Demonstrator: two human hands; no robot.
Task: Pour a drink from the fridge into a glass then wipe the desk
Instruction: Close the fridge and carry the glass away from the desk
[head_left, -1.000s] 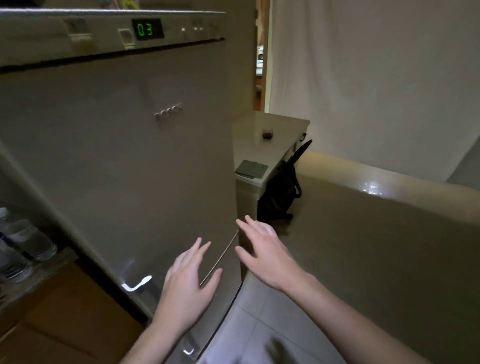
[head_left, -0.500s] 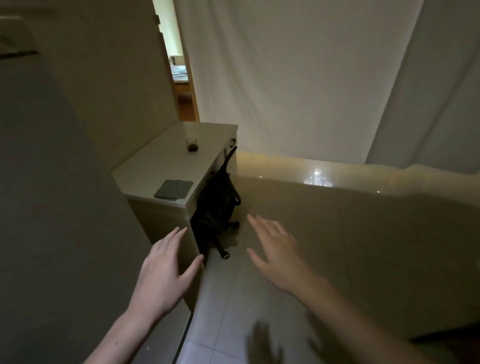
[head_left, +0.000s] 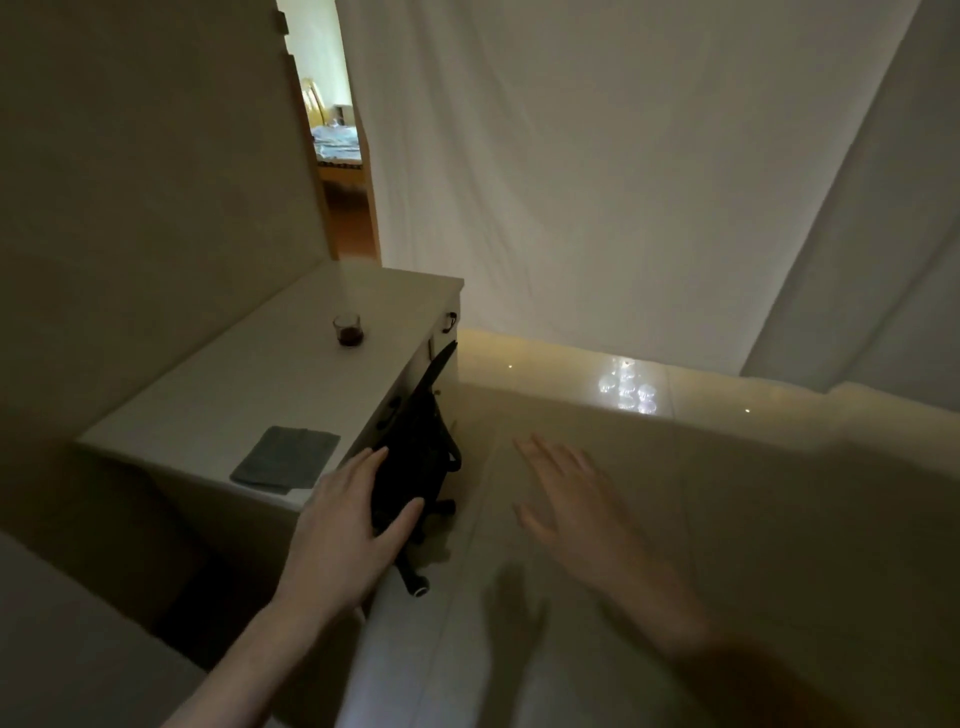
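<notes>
A white desk (head_left: 249, 395) stands against the left wall. On it, toward the far end, sits a small glass (head_left: 347, 329) with dark drink in its bottom. A folded grey cloth (head_left: 284, 459) lies near the desk's front corner. My left hand (head_left: 345, 525) hovers open just past that corner, fingers spread, holding nothing. My right hand (head_left: 571, 506) is held out open above the floor, well to the right of the desk. The fridge shows only as a pale edge (head_left: 62, 639) at the lower left.
A black office chair (head_left: 421, 441) is tucked against the desk's right side, a caster (head_left: 418, 590) sticking out near my left hand. White sheets (head_left: 597, 171) hang behind. A doorway (head_left: 337, 156) opens to another room. Glossy tiled floor (head_left: 623, 519) spreads to the right.
The view has swung from the fridge door toward the desk and drawn nearer. The fridge has slid out of view to the left. Both hands stay open and empty.
</notes>
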